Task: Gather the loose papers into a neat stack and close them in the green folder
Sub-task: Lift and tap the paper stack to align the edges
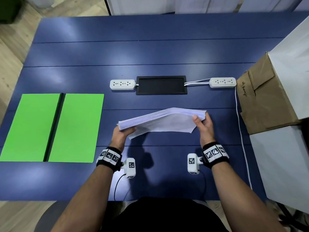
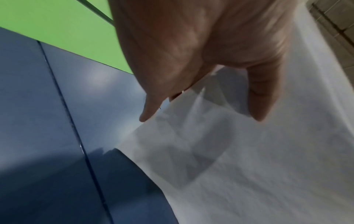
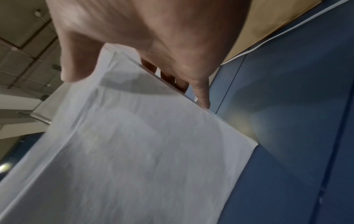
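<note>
Both hands hold one pile of white papers up over the blue table. Left hand grips the left end of the pile, with the thumb on top and the fingers hidden under the sheets. Right hand grips the right end, thumb on the near face and fingers curled round the back edge. From the left wrist view, the left hand pinches the corner of the papers between thumb and fingers. From the right wrist view, the right hand does the same on its side of the papers.

The pile bends up in the middle and droops at the ends — its edges are not yet lined up, and one sheet sticks out lower down near the front.

The green folder lies open and flat on the table, off to the left of the papers and well apart from them. A dark spine runs down its middle.

Farther back sit two white power strips beside a black cable hatch. A brown paper bag leans at the right edge — a white cord runs down beside it.
</note>
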Action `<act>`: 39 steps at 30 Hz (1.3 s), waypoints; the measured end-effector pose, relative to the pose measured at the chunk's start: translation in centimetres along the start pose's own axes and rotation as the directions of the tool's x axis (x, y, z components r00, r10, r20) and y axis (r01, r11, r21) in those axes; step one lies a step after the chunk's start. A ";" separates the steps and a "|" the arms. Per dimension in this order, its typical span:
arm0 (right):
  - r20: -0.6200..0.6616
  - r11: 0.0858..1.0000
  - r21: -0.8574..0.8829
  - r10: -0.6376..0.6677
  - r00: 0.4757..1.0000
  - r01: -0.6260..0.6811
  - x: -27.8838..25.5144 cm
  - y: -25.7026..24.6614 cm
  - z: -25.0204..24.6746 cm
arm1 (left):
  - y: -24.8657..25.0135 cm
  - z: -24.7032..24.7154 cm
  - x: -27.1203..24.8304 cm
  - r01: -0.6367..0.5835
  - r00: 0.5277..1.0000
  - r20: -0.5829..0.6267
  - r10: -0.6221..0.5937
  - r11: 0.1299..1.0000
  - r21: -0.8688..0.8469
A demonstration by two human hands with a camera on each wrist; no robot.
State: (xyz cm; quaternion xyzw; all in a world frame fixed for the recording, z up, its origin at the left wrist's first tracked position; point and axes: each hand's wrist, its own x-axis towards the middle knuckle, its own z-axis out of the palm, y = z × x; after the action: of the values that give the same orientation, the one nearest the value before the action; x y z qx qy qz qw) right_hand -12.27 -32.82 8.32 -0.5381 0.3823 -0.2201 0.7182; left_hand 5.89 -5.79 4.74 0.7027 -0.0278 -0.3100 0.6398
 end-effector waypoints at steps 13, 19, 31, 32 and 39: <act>-0.261 0.996 -0.069 -0.079 0.962 0.063 0.1 -0.6 2.5 | 1.1 2.5 -1.7 0.058 0.982 -0.157 -0.101 0.965 -0.255; -0.311 0.994 -0.100 -0.080 0.947 0.051 0.6 -0.1 2.2 | 1.0 2.4 -1.1 0.069 0.971 -0.201 -0.131 0.955 -0.290; -0.265 0.990 -0.119 -0.103 0.959 0.074 0.5 0.6 1.6 | 1.7 2.2 -0.9 0.013 0.976 -0.213 -0.055 0.981 -0.193; -0.262 0.989 -0.127 -0.106 0.959 0.075 0.5 0.7 1.5 | 1.6 2.1 -0.8 0.007 0.976 -0.214 -0.046 0.984 -0.178; -0.119 0.976 -0.203 -0.104 0.987 0.078 0.3 1.2 0.5 | 1.4 1.1 -1.1 -0.104 0.992 -0.069 0.101 0.994 -0.043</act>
State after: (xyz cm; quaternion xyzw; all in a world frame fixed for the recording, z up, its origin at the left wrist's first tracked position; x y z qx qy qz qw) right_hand -11.85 -32.35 7.13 -0.6083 0.4229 -0.2483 0.6241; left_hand 4.99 -6.57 6.41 0.6952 -0.0354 -0.2537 0.6716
